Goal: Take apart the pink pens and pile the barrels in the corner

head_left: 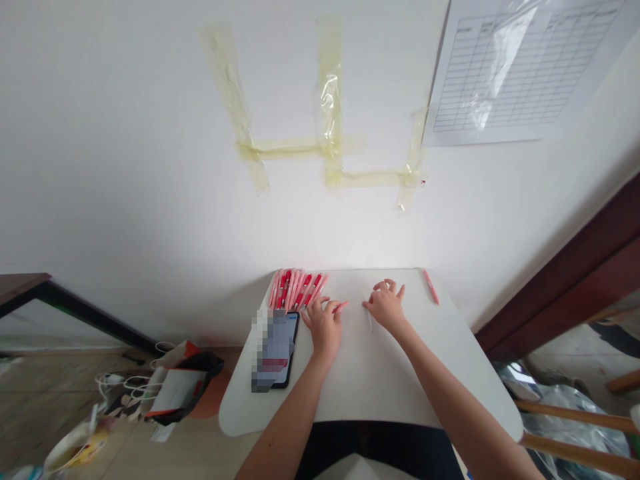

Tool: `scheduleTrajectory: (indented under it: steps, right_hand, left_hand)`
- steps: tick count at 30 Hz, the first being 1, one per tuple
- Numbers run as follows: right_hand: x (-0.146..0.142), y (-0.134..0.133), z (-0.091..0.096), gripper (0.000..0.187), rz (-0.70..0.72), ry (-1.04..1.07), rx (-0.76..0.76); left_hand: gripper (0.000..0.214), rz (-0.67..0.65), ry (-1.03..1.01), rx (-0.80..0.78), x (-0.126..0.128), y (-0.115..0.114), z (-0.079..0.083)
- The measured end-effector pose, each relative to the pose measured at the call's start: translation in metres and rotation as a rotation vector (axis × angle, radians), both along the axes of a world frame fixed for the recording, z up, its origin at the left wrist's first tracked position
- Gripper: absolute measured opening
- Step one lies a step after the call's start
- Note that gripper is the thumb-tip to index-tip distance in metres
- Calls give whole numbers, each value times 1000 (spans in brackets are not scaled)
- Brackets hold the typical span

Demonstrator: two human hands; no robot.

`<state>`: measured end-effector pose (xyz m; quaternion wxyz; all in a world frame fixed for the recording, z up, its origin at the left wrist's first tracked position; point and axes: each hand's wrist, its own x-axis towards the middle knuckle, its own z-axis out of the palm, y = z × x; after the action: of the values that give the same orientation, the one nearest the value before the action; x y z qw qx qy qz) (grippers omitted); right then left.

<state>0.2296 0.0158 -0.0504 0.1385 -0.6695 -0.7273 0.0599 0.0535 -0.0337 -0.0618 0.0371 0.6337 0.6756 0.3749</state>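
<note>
My left hand [324, 321] rests on the white table [380, 380] with its fingers curled round a small pink pen piece [341, 307] that sticks out to the right. Just behind that hand lies a bunch of several pink and red pens [296, 289]. My right hand [386, 303] sits a little to the right, fingers bent, thumb and forefinger pinched on a thin pale refill [369, 321] that lies toward me on the table. A single pink pen [431, 287] lies apart at the table's far right.
A phone [278, 348] lies screen-up left of my left hand. The table stands against a white wall with tape strips [330, 143] and a printed sheet [520, 70]. A bin with bags [185, 387] is on the floor at left; a wooden chair [575, 427] at right.
</note>
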Motion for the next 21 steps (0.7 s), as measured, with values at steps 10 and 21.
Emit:
scheduleTrajectory:
  steps: [10, 21]
  right_hand:
    - [1, 0, -2, 27, -42, 12, 47]
    - [22, -19, -15, 19, 176, 166, 349]
  left_hand:
    - [14, 8, 29, 6, 0, 1, 0]
    - [8, -73, 45, 66, -1, 3, -7]
